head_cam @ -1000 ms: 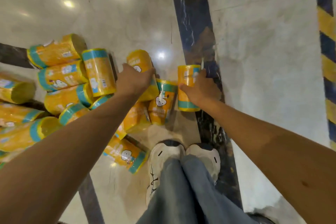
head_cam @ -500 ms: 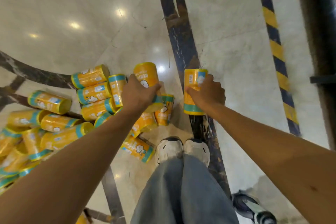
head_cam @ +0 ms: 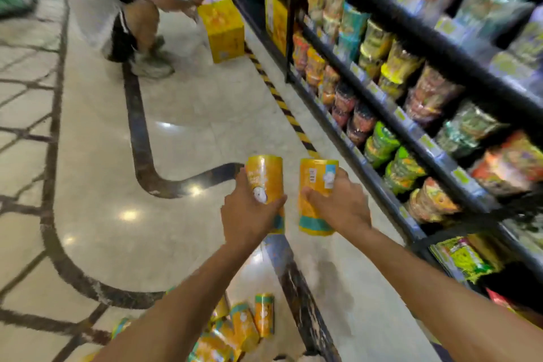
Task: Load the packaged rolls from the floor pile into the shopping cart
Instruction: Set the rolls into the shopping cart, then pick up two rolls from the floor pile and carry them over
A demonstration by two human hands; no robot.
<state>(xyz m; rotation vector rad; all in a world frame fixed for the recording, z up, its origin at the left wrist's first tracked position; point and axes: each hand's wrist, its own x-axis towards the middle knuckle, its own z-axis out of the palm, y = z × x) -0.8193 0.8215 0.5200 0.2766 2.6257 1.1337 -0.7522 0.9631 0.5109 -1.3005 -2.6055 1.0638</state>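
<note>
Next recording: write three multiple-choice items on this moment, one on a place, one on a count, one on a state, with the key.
1. The stocked shelves stand to the person's: A. right; B. left; C. rear.
2. Rolls held up: A. one; B. two; C. four.
3. The left hand: A. open, empty; B. grips a roll; C. curled, empty.
Key: 1 A, they fill the right side. 2 B, left roll and right roll, one per hand. 3 B, it wraps the left roll.

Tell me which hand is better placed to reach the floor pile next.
Left hand, probably: the floor pile lies under its forearm; the right hand sits nearer the shelves. Both hold rolls now.
</note>
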